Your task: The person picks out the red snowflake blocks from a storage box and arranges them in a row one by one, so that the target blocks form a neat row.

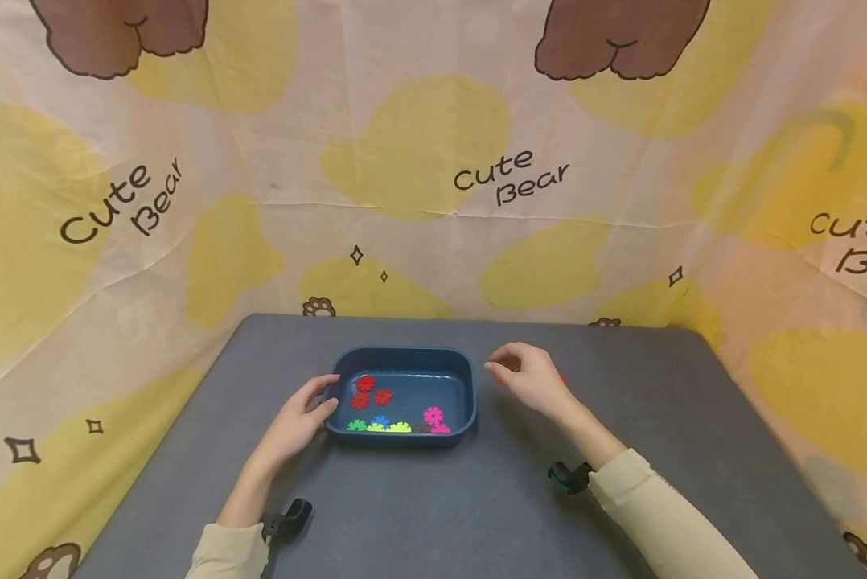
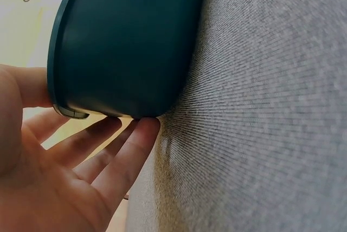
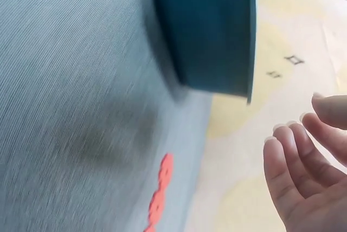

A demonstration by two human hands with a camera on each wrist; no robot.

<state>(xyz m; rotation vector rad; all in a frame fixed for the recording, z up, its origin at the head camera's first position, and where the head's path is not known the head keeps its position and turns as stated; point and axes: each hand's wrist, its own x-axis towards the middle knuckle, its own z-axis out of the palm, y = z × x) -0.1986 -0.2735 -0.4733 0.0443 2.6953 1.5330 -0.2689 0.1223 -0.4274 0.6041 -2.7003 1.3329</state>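
The left hand [image 1: 294,424] held the blue box [image 1: 397,439] at its left end, w/ thumb by the rim & other fingers laid against the outer end wall, only slightly bent. The box stood upright on the grey surface [image 1: 419,515].

Inside it, three red discs [image 1: 382,396] lay together in the left part. Along the near wall there were, from left to right, a green disc [image 1: 357,425], a blue disc [image 1: 380,420], yellow discs [image 1: 400,427] & pink discs [image 1: 433,416]; their lower parts were hidden, so the exact no. I could not tell.

The right hand [image 1: 531,378] was above the surface, to the right of the box & apart from it. Its fingers were loosely bent, w/ a small gap btwn thumb & index; nothing was visible in it. More red pcs [image 3: 156,205] lay in a row on the surface below, partly covered by this hand in the head view.
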